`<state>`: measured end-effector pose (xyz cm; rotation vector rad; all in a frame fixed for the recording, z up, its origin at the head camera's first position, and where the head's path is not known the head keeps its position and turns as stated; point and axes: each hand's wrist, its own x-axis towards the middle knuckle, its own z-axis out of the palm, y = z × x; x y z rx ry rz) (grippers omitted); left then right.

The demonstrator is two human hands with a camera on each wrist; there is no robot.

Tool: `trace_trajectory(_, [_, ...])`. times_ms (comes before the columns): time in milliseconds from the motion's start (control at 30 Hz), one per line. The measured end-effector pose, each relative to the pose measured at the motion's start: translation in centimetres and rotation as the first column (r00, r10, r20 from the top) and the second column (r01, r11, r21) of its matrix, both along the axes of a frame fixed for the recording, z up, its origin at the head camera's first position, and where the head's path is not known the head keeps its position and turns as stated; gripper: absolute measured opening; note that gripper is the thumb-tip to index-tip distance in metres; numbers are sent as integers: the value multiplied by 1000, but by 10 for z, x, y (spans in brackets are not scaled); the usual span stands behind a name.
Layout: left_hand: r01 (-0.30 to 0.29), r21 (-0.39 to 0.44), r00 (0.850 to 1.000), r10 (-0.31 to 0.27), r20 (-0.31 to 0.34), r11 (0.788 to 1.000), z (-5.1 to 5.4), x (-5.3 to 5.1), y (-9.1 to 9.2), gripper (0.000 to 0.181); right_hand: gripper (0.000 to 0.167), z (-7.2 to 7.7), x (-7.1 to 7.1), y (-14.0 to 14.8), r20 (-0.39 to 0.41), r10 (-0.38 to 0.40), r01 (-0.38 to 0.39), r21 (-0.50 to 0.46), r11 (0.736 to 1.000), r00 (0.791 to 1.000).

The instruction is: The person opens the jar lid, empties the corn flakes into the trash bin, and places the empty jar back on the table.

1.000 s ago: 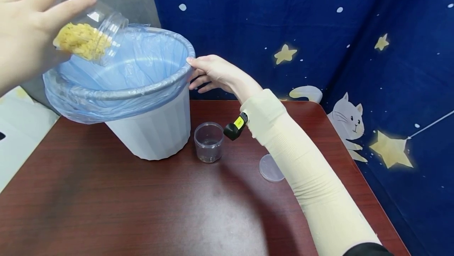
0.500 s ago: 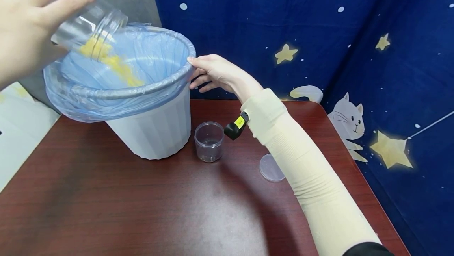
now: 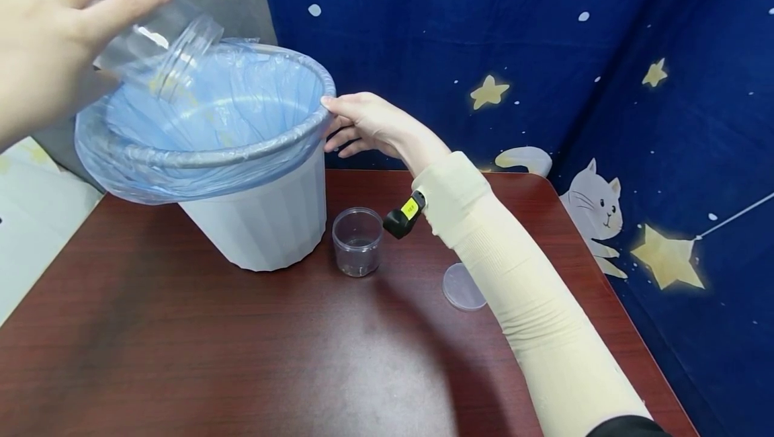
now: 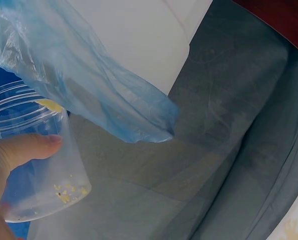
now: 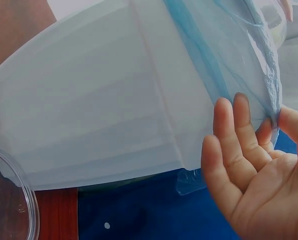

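Observation:
My left hand (image 3: 60,47) grips a clear plastic jar (image 3: 145,40), tilted mouth-down over a white trash bin (image 3: 260,222) lined with a blue bag (image 3: 254,111). A few yellow bits (image 4: 66,194) cling inside near the jar's base in the left wrist view, and a blurred yellow trace shows by its mouth. At the bin's right side, my right hand (image 3: 377,124) pinches the bag-covered rim between thumb and forefinger. Its other fingers (image 5: 229,145) are spread loosely beside the bin wall in the right wrist view. The bottom of the bin's inside is hidden.
A second clear jar (image 3: 357,249), lidless, stands on the dark red table (image 3: 272,349) just right of the bin. A clear round lid (image 3: 463,287) lies near my right forearm. Behind hangs a blue star-patterned curtain (image 3: 423,20).
A second ago the yellow pieces sat in the tilted jar; then they streamed out into the lined bin. Now only traces are left in the jar. My right hand has stayed on the rim.

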<state>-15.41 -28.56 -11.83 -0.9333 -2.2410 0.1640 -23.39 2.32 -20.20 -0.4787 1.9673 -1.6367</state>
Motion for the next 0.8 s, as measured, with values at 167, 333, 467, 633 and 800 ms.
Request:
trace_trajectory(167, [-10, -29, 1000, 10, -6, 1000, 1, 0, 1, 118, 34, 1, 1, -1, 34, -1, 2, -36, 999, 999])
trace_trajectory(333, [-34, -72, 999, 33, -21, 997, 2, 3, 4, 117, 34, 1, 2, -1, 44, 0, 2, -53, 999, 999])
trace_trajectory(467, [-89, -96, 996, 87, -20, 991, 0, 5, 4, 117, 34, 0, 0, -1, 39, 2, 0, -49, 999, 999])
trace_trajectory(633, [-87, -63, 995, 89, 41, 994, -3, 3, 1, 105, 33, -1, -1, 0, 40, 0, 2, -52, 999, 999])
trace_trajectory(800, [-44, -50, 998, 47, 46, 998, -4, 2, 1, 97, 32, -2, -1, 0, 44, -3, 5, -49, 999, 999])
